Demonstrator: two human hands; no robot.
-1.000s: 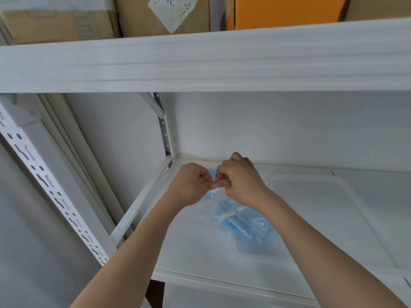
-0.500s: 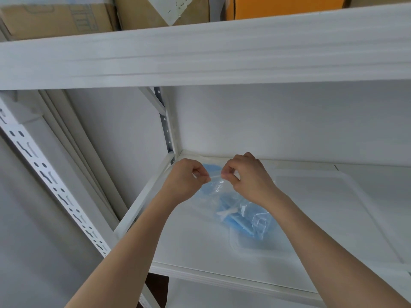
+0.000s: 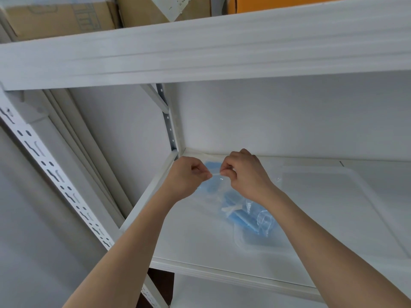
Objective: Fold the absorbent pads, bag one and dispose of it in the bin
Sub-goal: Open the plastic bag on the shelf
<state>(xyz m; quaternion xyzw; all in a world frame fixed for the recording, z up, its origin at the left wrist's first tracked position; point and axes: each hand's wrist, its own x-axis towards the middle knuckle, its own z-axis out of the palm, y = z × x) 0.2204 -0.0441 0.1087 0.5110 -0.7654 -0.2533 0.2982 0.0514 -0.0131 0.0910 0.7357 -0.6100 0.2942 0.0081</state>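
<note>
A clear plastic bag (image 3: 262, 216) hangs above the white shelf (image 3: 195, 238) with a folded blue absorbent pad (image 3: 240, 216) inside it. My left hand (image 3: 189, 176) and my right hand (image 3: 242, 172) each pinch the bag's top edge, a short stretch of it pulled taut between my fingertips. Behind my hands, another blue pad (image 3: 210, 165) lies flat near the shelf's back left corner, mostly hidden by my fingers and the bag.
A translucent white tray (image 3: 355, 210) lies on the shelf to the right, under the bag's lower end. The upper shelf beam (image 3: 200, 52) runs overhead with cardboard boxes (image 3: 62, 18) on it. A perforated white upright (image 3: 57, 181) stands at left.
My hands have moved slightly apart along the bag's top edge, from touching to a small gap. The view has drifted downward a little.
</note>
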